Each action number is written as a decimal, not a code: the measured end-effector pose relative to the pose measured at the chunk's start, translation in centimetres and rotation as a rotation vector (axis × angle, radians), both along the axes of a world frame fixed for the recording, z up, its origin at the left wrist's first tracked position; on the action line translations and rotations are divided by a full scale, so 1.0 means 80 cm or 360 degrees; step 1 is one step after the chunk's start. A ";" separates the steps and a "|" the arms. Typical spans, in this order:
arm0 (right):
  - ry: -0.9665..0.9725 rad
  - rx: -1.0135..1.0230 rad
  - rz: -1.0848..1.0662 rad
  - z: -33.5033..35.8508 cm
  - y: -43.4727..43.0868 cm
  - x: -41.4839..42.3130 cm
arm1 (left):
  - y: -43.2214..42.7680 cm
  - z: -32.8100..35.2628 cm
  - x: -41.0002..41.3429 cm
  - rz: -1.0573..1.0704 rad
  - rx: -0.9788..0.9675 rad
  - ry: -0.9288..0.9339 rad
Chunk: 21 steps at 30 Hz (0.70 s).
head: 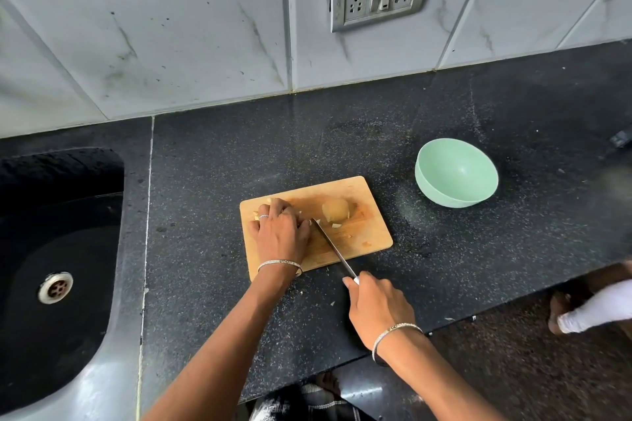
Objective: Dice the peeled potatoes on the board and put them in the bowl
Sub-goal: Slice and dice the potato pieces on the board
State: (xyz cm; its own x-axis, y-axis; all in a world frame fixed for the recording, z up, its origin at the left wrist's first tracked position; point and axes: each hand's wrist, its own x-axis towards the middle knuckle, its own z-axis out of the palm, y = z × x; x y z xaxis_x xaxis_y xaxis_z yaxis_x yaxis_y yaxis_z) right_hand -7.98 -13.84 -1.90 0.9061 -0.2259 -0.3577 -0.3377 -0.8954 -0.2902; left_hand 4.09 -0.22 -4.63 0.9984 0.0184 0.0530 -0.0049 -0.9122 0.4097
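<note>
Wooden board (pixel 362 190) flat on surface. Peeled potato (pixel 337 210) just right of left grip (pixel 282 232), cut pieces (pixel 255 214) under that grip. Mint bowl (pixel 456 178) upright, well off to grip's right.

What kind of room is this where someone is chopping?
Most likely a home kitchen: there's a dark stone counter with a sink set into it, a tiled wall behind, and a wooden cutting board with a knife and potato.

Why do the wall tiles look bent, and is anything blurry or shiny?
Head view: the wide-angle lens bows the wall tiles and counter edge; light glares off the sink rim; the picture's far right edge is smeared; the knife and board are sharp.
</note>
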 end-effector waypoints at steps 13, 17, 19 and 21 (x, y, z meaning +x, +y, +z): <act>-0.0156 -0.0077 0.0021 0.006 0.000 0.010 | 0.020 0.023 0.003 0.0170 -0.0113 -0.0074; -0.0127 0.0076 0.0092 0.004 0.016 0.002 | 0.024 0.029 0.001 0.0200 -0.0209 -0.0134; -0.0152 0.0091 0.0079 0.007 0.018 0.001 | 0.024 0.029 0.001 0.0209 -0.0240 -0.0156; -0.0175 0.0054 0.0049 0.010 0.014 0.003 | 0.022 0.028 0.002 0.0190 -0.0252 -0.0162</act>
State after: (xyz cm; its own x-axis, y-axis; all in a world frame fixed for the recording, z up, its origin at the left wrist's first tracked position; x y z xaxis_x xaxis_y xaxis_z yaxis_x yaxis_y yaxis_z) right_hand -7.77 -12.71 -1.11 0.9467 -0.1866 -0.2625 -0.2744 -0.8940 -0.3541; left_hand 4.24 1.57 -2.37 0.9783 0.1525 0.1403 0.0509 -0.8331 0.5508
